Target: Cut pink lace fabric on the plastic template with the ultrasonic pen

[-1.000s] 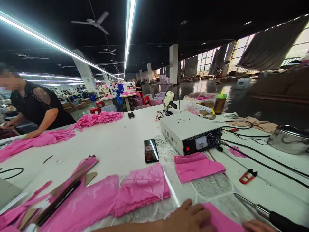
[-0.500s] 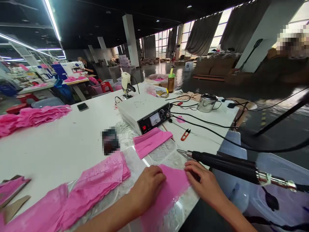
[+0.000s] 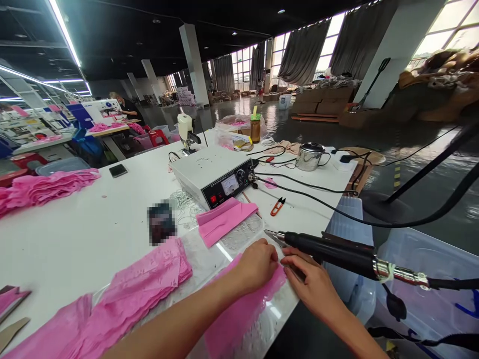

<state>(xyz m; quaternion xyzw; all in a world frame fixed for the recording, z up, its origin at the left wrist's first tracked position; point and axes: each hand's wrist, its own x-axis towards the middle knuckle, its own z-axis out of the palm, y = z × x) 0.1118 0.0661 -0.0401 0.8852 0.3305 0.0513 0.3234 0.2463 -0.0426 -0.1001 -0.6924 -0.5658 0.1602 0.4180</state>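
A thin pink fabric piece (image 3: 239,319) lies on the clear-covered corner of the white table, its right edge uneven. My left hand (image 3: 258,264) is closed on its upper part, fingers curled down. My right hand (image 3: 310,279) pinches at the fabric's right corner, thumb and fingers nearly together; what sits between them is partly hidden. Just above the right hand hangs a black pen-shaped tool (image 3: 329,252) with a pointed metal tip, cabled at its rear end. Near the left hand, a folded pink strip (image 3: 226,219) rests against a white control box (image 3: 209,172) with a dial.
Stacked pink pieces (image 3: 145,279) lie to the left, with another pink heap (image 3: 48,187) farther off. Orange thread snips (image 3: 278,206), a glass mug (image 3: 310,156) and a phone (image 3: 118,170) are on the table. Clear plastic bins (image 3: 419,279) stand at the right, and black cables (image 3: 318,199) cross above them.
My left hand has moved right and up along the fabric, close to the right hand. The view has shifted slightly, so the table things appear farther left.
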